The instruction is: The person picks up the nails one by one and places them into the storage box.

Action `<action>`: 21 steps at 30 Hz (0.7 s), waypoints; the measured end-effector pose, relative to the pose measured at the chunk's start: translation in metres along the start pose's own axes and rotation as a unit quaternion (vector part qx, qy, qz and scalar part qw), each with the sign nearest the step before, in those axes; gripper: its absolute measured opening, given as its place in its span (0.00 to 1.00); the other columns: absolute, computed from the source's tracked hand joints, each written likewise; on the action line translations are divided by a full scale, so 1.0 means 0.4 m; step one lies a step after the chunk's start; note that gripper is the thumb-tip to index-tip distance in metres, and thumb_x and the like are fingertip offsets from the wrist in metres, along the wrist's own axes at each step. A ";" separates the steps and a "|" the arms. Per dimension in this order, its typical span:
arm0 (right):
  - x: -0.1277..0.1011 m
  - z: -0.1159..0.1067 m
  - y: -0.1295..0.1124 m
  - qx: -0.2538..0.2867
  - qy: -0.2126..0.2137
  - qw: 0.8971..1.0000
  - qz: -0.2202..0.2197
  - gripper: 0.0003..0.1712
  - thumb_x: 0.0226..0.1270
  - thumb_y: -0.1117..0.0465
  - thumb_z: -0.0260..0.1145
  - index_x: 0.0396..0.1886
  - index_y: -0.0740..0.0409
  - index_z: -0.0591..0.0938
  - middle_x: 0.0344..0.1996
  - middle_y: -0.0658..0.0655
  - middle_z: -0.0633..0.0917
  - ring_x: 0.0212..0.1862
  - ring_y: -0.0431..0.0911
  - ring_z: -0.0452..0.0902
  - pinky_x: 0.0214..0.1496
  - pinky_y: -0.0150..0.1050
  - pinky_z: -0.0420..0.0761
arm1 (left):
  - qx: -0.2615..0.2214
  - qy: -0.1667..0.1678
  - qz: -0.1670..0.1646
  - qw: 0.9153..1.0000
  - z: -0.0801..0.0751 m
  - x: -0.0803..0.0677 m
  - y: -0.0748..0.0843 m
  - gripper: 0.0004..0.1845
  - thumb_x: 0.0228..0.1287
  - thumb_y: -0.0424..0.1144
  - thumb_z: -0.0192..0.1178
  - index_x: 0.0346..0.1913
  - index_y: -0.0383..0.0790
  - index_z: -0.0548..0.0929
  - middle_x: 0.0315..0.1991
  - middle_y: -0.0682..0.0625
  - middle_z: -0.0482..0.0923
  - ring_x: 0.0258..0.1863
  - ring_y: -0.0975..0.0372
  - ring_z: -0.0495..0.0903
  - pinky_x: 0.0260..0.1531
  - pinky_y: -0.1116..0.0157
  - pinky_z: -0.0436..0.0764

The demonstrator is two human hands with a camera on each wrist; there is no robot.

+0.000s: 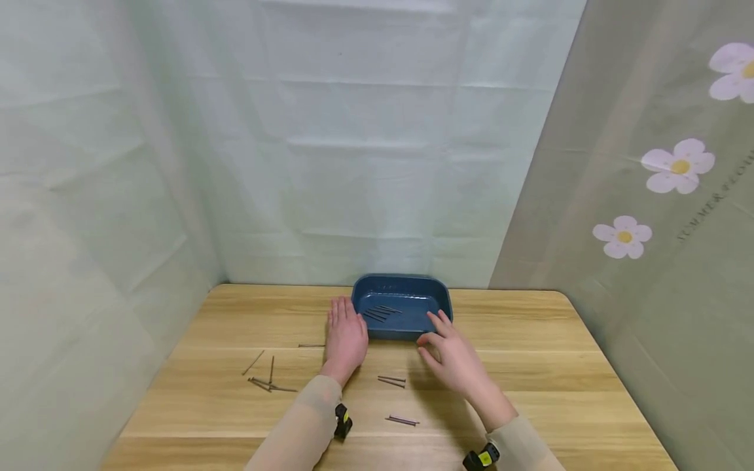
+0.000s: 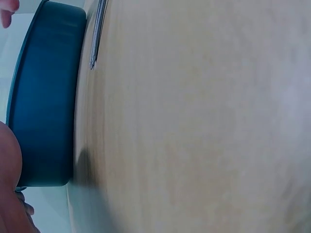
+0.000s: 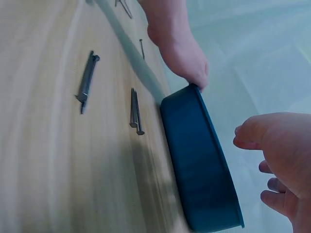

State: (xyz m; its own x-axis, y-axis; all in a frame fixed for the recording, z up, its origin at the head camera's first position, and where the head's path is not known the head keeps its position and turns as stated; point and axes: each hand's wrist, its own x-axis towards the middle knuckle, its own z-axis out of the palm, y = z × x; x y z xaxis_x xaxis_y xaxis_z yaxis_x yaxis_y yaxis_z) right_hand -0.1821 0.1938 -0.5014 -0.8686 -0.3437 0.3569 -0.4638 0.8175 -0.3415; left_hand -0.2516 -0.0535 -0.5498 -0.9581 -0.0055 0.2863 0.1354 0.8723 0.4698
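Note:
A dark blue rectangular dish (image 1: 415, 332) stands at the back of the table, with several nails (image 1: 377, 315) lying in its left half. My left hand (image 1: 345, 335) rests against the dish's left end, fingers straight and together. Over the front right corner of the dish is my right hand (image 1: 452, 356), its fingers loosely bent and spread from the thumb, with nothing held. The right wrist view shows that hand (image 3: 286, 160) above the rim. Two nails (image 1: 391, 381) lie side by side in front of the dish, and another pair (image 1: 402, 420) lies nearer me.
Several more nails (image 1: 271, 388) are scattered on the left part of the wooden table (image 1: 530, 366). A single nail (image 1: 311, 345) lies just left of my left hand. Pale cloth (image 1: 365, 183) hangs behind the table, with flower-printed cloth (image 1: 648, 288) on the right.

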 end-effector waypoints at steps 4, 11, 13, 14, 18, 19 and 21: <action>-0.028 -0.009 -0.018 0.015 -0.014 1.000 -0.011 0.03 0.74 0.57 0.75 0.43 0.47 0.91 0.77 0.64 0.73 0.82 0.61 0.60 0.73 0.60 0.73 | 0.005 0.003 0.004 1.000 0.000 0.000 0.001 0.31 0.85 0.38 0.44 0.79 0.19 0.60 0.80 0.26 0.57 0.82 0.36 0.52 0.80 0.41 0.56; -0.085 0.006 -0.041 0.009 -0.020 0.996 -0.090 0.04 0.68 0.58 0.78 0.39 0.49 0.90 0.71 0.68 0.78 0.76 0.67 0.68 0.60 0.60 0.85 | 0.011 -0.003 0.003 1.000 0.001 -0.001 0.002 0.31 0.85 0.39 0.44 0.79 0.20 0.60 0.81 0.26 0.57 0.82 0.36 0.53 0.80 0.42 0.56; -0.099 0.010 -0.045 0.007 -0.029 0.994 -0.104 0.04 0.67 0.59 0.79 0.37 0.48 0.90 0.70 0.68 0.79 0.75 0.68 0.69 0.60 0.59 0.85 | 0.012 -0.003 0.001 1.000 0.001 -0.002 0.001 0.31 0.85 0.39 0.44 0.79 0.20 0.60 0.81 0.26 0.57 0.82 0.37 0.53 0.80 0.42 0.56; -0.105 0.011 -0.049 0.006 -0.035 0.993 -0.108 0.04 0.66 0.59 0.79 0.36 0.47 0.89 0.70 0.68 0.80 0.75 0.68 0.70 0.60 0.59 0.85 | 0.013 -0.002 0.002 1.000 0.002 -0.002 0.001 0.31 0.85 0.39 0.44 0.79 0.19 0.60 0.80 0.26 0.57 0.82 0.36 0.53 0.80 0.42 0.56; -0.126 0.019 -0.061 0.011 -0.070 0.990 -0.123 0.06 0.66 0.58 0.79 0.33 0.45 0.88 0.71 0.67 0.79 0.75 0.66 0.70 0.65 0.58 0.82 | 0.013 0.001 0.002 1.000 0.005 0.001 -0.002 0.31 0.85 0.39 0.44 0.79 0.19 0.60 0.80 0.26 0.57 0.82 0.36 0.53 0.79 0.41 0.57; -0.129 0.022 -0.065 0.013 -0.080 0.988 -0.128 0.06 0.66 0.58 0.80 0.33 0.45 0.88 0.72 0.67 0.78 0.75 0.66 0.69 0.67 0.58 0.80 | 0.014 0.001 0.003 1.000 0.005 0.002 -0.003 0.31 0.85 0.39 0.44 0.79 0.19 0.60 0.80 0.26 0.57 0.82 0.36 0.53 0.79 0.41 0.57; -0.135 0.029 -0.071 0.012 -0.097 0.986 -0.135 0.07 0.66 0.57 0.80 0.31 0.46 0.87 0.72 0.67 0.78 0.76 0.66 0.69 0.69 0.58 0.78 | 0.014 0.000 0.002 1.000 0.006 0.003 -0.004 0.31 0.86 0.39 0.44 0.79 0.19 0.59 0.81 0.26 0.57 0.82 0.36 0.53 0.79 0.41 0.57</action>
State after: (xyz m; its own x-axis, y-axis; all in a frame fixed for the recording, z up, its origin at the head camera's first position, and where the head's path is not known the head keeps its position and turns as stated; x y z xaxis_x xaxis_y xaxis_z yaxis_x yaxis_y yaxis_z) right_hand -0.1240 0.1839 -0.5209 -0.7284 -0.6315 0.2660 -0.6852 0.6732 -0.2780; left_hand -0.2537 -0.0536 -0.5523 -0.9577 -0.0013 0.2879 0.1327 0.8854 0.4455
